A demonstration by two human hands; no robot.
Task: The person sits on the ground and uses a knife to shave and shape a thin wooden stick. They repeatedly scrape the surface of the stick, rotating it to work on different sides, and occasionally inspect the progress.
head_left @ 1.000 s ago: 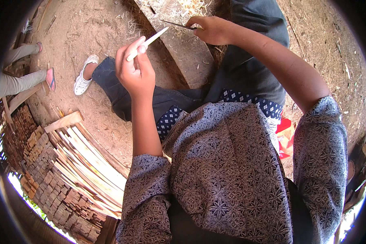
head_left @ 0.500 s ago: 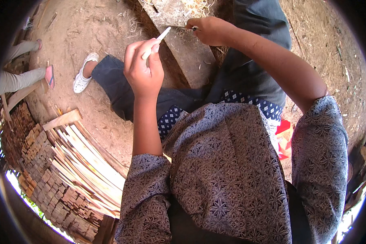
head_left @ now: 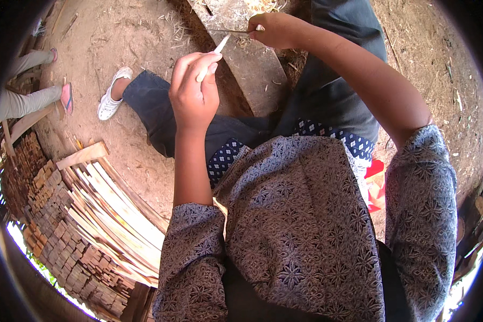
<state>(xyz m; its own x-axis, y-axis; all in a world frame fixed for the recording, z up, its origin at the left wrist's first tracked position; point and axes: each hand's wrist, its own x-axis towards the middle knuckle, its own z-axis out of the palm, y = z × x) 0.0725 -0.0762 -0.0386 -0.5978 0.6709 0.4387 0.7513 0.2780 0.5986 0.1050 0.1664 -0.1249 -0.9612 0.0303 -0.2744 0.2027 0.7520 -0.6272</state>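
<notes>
My left hand (head_left: 194,88) is closed around a short, pale wooden stick (head_left: 221,44), whose tapered tip points up and to the right. The stick's lower end shows between my thumb and fingers. My right hand (head_left: 276,30) grips a knife by its handle, mostly hidden in the fist. The thin dark knife blade (head_left: 232,31) reaches left, just beyond the stick's tip; whether they touch I cannot tell. Below both tools is a worn wooden plank (head_left: 255,78) lying between my legs.
Pale shavings (head_left: 263,6) lie at the plank's far end. To the left are long light wood strips (head_left: 121,206) and stacked wood pieces (head_left: 72,257). Another person's leg (head_left: 32,101) shows at far left. A red and orange item (head_left: 375,185) sits by my right side.
My left hand has moved slightly right and the stick's tip has shifted with it. My right hand has risen a little, and the knife blade now lies farther left and higher.
</notes>
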